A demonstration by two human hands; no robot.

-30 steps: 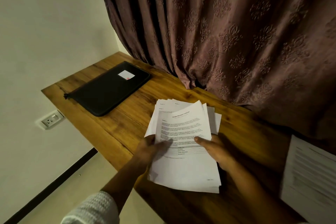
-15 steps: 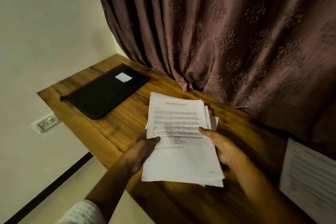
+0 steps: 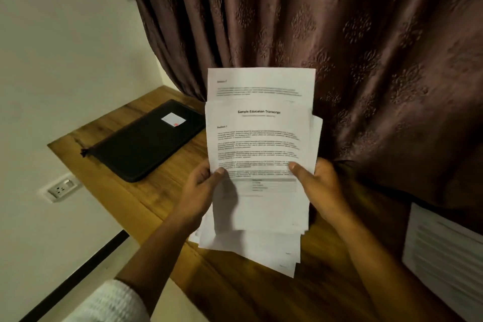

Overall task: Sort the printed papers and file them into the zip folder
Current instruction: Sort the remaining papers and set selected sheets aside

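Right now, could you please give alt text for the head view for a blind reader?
The left hand and right hand hold up a loose stack of printed papers by its sides. A black zip folder lies on the wooden desk at left, before a brown curtain.

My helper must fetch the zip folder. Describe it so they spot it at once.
Find the wooden table beside the brown curtain. At its far left end lies the zip folder, flat. Unlike the white papers, it is black, with a small white label on top.
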